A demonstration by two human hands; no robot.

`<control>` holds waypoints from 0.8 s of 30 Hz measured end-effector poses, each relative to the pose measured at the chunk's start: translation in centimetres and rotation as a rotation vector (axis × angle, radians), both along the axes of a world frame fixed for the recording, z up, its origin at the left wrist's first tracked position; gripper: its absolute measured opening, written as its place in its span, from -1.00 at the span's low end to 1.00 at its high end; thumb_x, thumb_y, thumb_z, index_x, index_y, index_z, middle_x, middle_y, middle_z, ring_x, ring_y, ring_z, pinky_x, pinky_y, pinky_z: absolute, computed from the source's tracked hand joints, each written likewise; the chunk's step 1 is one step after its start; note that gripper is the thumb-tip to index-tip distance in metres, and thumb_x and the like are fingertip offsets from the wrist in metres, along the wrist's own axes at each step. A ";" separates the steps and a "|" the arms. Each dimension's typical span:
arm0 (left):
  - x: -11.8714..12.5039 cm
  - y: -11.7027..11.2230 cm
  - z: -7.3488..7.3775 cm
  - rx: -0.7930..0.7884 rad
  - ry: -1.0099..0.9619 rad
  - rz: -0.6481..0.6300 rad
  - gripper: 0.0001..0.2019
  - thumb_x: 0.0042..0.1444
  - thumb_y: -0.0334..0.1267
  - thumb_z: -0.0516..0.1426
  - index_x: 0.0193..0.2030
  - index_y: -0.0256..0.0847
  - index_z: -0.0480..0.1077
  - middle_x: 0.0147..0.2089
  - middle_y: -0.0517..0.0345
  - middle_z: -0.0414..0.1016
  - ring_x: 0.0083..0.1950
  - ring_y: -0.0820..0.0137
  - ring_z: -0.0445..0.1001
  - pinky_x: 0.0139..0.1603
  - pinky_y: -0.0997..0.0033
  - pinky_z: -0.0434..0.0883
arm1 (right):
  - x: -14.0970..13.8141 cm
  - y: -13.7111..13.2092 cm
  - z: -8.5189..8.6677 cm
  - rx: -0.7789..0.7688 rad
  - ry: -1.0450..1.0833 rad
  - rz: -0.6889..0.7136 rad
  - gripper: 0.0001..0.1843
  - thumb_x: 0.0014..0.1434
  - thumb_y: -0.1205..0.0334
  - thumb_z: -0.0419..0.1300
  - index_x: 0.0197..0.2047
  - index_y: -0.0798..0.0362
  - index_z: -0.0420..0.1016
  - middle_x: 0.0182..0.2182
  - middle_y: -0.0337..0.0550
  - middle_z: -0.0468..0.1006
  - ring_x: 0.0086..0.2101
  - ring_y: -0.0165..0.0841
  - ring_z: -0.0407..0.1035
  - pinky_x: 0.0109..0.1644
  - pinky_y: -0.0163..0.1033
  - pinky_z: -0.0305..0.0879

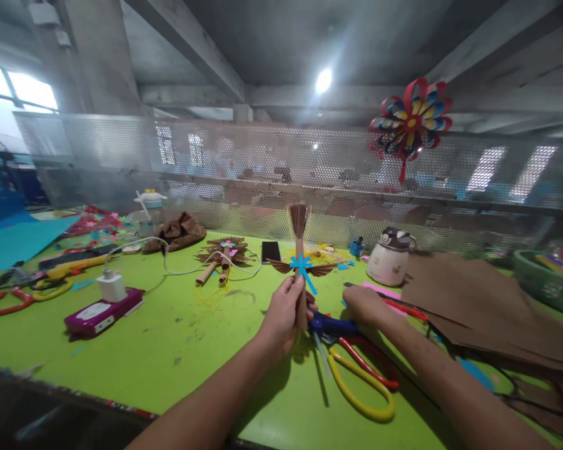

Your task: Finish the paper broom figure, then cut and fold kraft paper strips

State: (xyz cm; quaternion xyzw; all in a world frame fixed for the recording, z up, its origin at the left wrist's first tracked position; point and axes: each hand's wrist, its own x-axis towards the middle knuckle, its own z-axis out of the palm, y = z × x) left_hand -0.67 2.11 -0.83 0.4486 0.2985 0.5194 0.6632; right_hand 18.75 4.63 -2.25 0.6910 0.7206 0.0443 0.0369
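Note:
My left hand [284, 309] is closed round the stem of a brown paper craft [299, 234], held upright over the table. It has a pleated fan top, two pleated side wings and a blue paper flower [301, 265] where they meet. To the right, my right hand [368, 306] is curled palm down, its fingertips mostly hidden; a bit of blue shows beside them. Just below it lies a blue tool [333, 325], which looks like a glue gun. Scissors with one yellow and one red handle [363, 387] lie nearer to me.
On the green table [169, 362] are a purple power strip [104, 312] with a white plug, finished-looking paper crafts [224, 253], a phone [271, 252], a white jug [388, 259], brown paper sheets [492, 306] and a green basket [544, 284]. A perforated metal screen [244, 156] stands behind.

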 end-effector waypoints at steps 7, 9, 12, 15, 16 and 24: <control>0.0 -0.3 0.0 -0.003 0.026 0.007 -0.64 0.02 0.06 0.13 -0.29 -0.20 0.23 -0.48 0.24 0.34 -0.53 0.51 0.39 -0.56 0.58 0.28 | 1.4 -0.5 0.5 0.073 0.224 0.004 -0.89 -0.11 0.45 0.11 -0.55 0.18 0.46 -0.47 0.09 0.57 -0.38 -0.24 0.47 -0.36 -0.30 0.22; 0.1 -0.4 0.0 0.012 0.041 0.000 -0.65 0.03 0.07 0.12 -0.30 -0.20 0.21 -0.47 0.24 0.35 -0.54 0.50 0.40 -0.56 0.57 0.28 | 1.9 -1.0 1.2 0.072 0.327 0.037 -0.83 -0.01 0.41 0.03 -0.49 0.16 0.44 -0.52 -0.04 0.57 -0.44 -0.34 0.46 -0.41 -0.35 0.23; 0.2 -0.5 -0.1 0.031 0.044 -0.005 -0.64 0.04 0.08 0.11 -0.29 -0.20 0.21 -0.48 0.23 0.36 -0.55 0.51 0.39 -0.56 0.57 0.26 | 1.5 -2.2 2.4 0.048 0.628 0.097 -0.81 0.09 0.31 -0.04 -0.37 0.14 0.38 -0.55 -0.17 0.55 -0.52 -0.42 0.46 -0.48 -0.38 0.28; 0.3 -0.2 -0.3 0.025 0.036 0.018 -0.61 0.01 0.11 0.12 -0.28 -0.19 0.21 -0.49 0.24 0.36 -0.56 0.52 0.37 -0.57 0.59 0.24 | 0.2 -3.7 3.6 0.023 1.027 0.157 -0.85 0.06 0.20 0.04 -0.43 0.10 0.31 -0.59 -0.23 0.50 -0.60 -0.41 0.42 -0.54 -0.34 0.30; 0.3 0.0 -0.3 0.028 0.033 0.028 -0.61 0.01 0.11 0.12 -0.28 -0.19 0.20 -0.49 0.24 0.36 -0.56 0.52 0.37 -0.58 0.59 0.24 | -0.3 -4.3 3.9 0.025 1.089 0.173 -0.84 0.05 0.19 0.07 -0.45 0.10 0.31 -0.59 -0.23 0.49 -0.62 -0.41 0.41 -0.56 -0.34 0.29; -0.1 0.1 0.1 0.012 -0.072 0.037 -0.66 0.06 0.08 0.08 -0.31 -0.18 0.19 -0.48 0.22 0.36 -0.54 0.51 0.36 -0.56 0.57 0.24 | -3.2 -7.5 4.5 0.695 0.723 0.365 -0.89 0.15 0.24 0.10 -0.36 0.08 0.40 -0.53 -0.22 0.43 -0.52 -0.43 0.30 -0.42 -0.31 0.23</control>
